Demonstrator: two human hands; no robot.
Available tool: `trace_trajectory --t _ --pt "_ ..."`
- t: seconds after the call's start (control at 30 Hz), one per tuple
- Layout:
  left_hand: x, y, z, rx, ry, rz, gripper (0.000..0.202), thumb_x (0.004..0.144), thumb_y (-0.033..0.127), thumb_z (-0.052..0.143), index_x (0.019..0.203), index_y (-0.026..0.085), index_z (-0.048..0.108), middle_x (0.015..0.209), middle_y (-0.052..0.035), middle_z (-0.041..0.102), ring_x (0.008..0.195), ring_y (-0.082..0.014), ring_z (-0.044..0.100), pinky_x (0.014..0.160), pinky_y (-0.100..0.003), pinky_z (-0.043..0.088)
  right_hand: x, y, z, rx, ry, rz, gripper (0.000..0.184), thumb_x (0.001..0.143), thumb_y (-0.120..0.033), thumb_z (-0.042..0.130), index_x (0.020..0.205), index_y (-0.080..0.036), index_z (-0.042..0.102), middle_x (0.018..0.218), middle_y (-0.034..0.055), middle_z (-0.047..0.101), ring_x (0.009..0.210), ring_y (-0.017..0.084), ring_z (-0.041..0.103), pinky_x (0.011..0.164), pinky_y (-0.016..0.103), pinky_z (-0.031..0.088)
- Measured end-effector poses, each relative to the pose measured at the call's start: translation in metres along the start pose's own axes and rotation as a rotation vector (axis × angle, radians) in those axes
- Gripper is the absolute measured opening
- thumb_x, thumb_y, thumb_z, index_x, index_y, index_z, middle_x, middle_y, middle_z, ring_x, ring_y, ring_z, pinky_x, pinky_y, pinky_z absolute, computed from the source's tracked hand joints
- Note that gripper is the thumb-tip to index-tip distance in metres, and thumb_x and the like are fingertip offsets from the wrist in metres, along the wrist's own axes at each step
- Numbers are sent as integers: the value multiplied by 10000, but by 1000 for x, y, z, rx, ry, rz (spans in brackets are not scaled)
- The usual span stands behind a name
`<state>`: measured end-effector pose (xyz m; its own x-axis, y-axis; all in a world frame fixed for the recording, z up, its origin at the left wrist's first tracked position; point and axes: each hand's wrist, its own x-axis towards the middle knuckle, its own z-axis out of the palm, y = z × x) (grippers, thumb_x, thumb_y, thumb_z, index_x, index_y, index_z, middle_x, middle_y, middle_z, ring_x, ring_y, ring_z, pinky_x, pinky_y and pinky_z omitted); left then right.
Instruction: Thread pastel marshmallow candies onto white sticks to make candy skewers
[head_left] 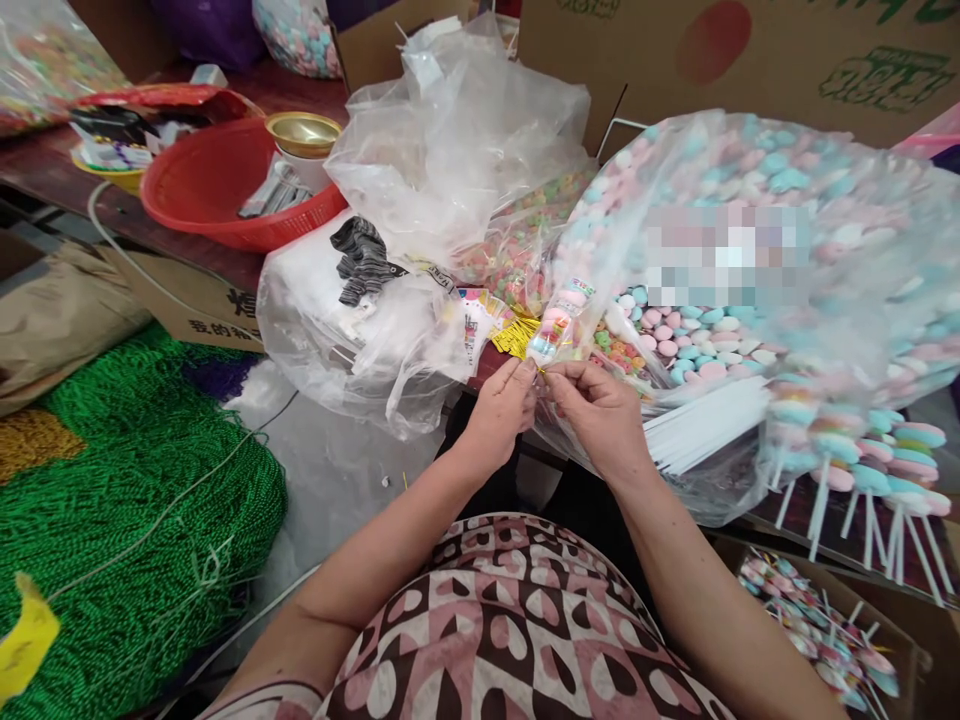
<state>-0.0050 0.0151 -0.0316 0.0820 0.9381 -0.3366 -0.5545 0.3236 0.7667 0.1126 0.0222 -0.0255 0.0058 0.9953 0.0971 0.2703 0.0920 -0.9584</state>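
Observation:
A wrapped marshmallow skewer [556, 322] in a clear printed bag points away from me at the table's edge. At its near end, my left hand [501, 415] is closed around the gathered neck of the bag. Thumb and fingers of my right hand [600, 408] pinch a thin gold twist tie [543, 370] at that neck. Just beyond my hands lies a bundle of gold twist ties [513, 338], beside a stack of printed bags [480, 318]. The skewer's stick is hidden by my fingers.
To the right are a big bag of pastel marshmallows [840, 250], white sticks [705, 425] and unwrapped skewers [862, 455]. A carton of wrapped skewers [829, 625] sits below. On the left are a red basin [202, 190] and green cords [165, 520].

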Motion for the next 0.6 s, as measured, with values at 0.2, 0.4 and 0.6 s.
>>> trace_trajectory --t 0.2,0.4,0.6 --pt "-8 3 2 -65 -287 -77 334 825 475 618 724 176 509 451 128 204 338 -26 151 366 -159 192 -3 14 -8 276 -9 110 269 755 -447 731 741 -188 658 594 -32 606 473 89 439 461 223 364" --pt "-12 10 -2 -87 -470 -332 294 890 371 519 676 169 511 425 124 167 330 -38 108 340 -162 198 -3 13 -25 401 -168 145 300 693 -469 815 835 -228 705 726 -16 657 648 136 569 614 263 467" --pt "-12 16 -1 -155 -559 -473 329 938 311 420 651 169 492 433 117 147 323 -45 87 331 -167 203 1 17 -33 468 -413 162 291 737 -479 784 921 -255 759 833 19 718 801 198 646 789 365 518"
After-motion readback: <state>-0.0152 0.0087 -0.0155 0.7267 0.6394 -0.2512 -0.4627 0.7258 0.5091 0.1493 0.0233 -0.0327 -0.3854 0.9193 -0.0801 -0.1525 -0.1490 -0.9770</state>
